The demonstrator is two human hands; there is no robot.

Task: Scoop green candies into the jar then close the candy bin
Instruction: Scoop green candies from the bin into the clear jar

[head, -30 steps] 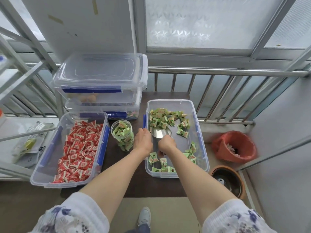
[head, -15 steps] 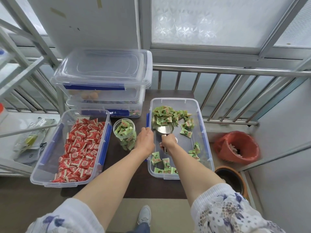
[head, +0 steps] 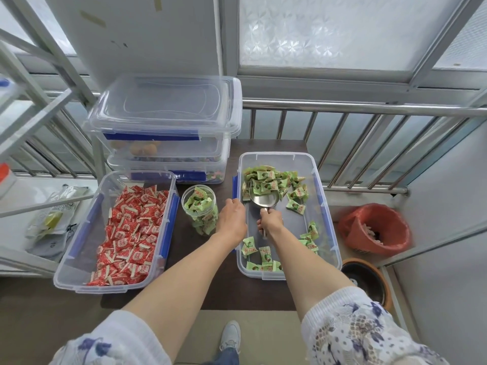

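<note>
Head view: the right hand (head: 271,223) grips a shiny metal scoop (head: 264,199), digging into green wrapped candies (head: 266,180) in the clear plastic bin (head: 328,219). The left hand (head: 232,219), loosely curled, steadies the bin's rim beside the clear jar (head: 200,210). Next, I'd say: lift level, tip into jar.

An open clear plastic bin of red wrapped candies (head: 126,230) sits at the left of the dark brown bench (head: 218,291). Behind it, two lidded clear plastic bins with blue latches (head: 168,127) are stacked. On the floor to the right stand an orange plastic bucket (head: 374,227) and a terracotta pot (head: 369,280). A steel railing (head: 369,108) runs behind.
</note>
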